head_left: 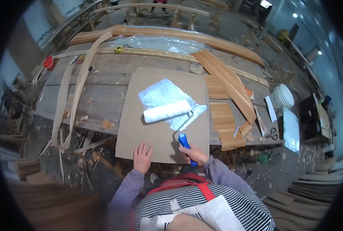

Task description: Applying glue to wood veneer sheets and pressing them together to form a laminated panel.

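A paint roller (pixel 167 112) with a white sleeve lies across a brown board (pixel 131 127) on the workbench. My right hand (pixel 195 154) is wrapped round its blue handle, near the board's front edge. Under and beyond the sleeve, a wet, shiny whitish patch (pixel 162 90) covers the middle of the board. My left hand (pixel 142 157) rests flat on the board's front left part, fingers spread, holding nothing.
Wood strips (pixel 81 81) curve across the bench at left. Brown planks (pixel 227 84) lie at right, near scissors (pixel 273 134) and a white bucket (pixel 283 96). Behind are a yellow tape measure (pixel 118 49), clear plastic film (pixel 156 43) and a red container (pixel 48 62). Wood scraps litter the floor.
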A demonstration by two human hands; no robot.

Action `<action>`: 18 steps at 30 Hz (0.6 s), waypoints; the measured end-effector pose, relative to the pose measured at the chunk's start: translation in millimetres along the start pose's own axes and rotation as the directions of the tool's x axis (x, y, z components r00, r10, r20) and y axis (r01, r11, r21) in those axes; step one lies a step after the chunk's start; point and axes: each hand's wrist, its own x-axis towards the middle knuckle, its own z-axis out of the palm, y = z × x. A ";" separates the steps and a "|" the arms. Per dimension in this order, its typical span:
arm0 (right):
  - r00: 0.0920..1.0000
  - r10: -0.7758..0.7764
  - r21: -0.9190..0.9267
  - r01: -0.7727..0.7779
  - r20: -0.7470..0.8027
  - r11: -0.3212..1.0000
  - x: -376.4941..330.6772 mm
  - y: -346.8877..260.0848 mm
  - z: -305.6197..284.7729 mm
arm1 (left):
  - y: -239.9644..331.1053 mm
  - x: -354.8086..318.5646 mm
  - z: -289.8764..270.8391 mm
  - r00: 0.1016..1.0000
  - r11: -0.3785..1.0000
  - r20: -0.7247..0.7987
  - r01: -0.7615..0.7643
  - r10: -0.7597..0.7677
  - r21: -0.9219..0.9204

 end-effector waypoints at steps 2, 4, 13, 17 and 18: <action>0.999 0.032 0.080 -0.032 0.009 0.996 -45.6 6.3 11.8 | -9.1 -0.5 6.7 0.998 0.999 -0.035 -0.054 0.054 0.004; 0.999 0.033 0.199 -0.031 -0.004 0.980 -91.0 7.5 17.4 | -12.2 -3.4 6.6 0.988 0.993 -0.103 -0.110 0.115 0.050; 0.736 -0.547 0.193 0.650 -0.398 0.735 -220.7 -38.5 25.0 | -15.5 103.9 -218.2 0.929 0.930 -0.081 -0.365 0.361 -0.046; 0.457 -0.798 0.110 0.885 -0.392 0.453 -280.4 -77.0 30.7 | -21.6 211.9 -320.8 0.883 0.935 -0.319 -0.354 0.344 0.028; 0.361 -0.860 0.138 0.932 -0.359 0.334 -288.5 -83.9 28.4 | -24.5 233.5 -338.7 0.908 0.945 -0.286 -0.326 0.306 -0.026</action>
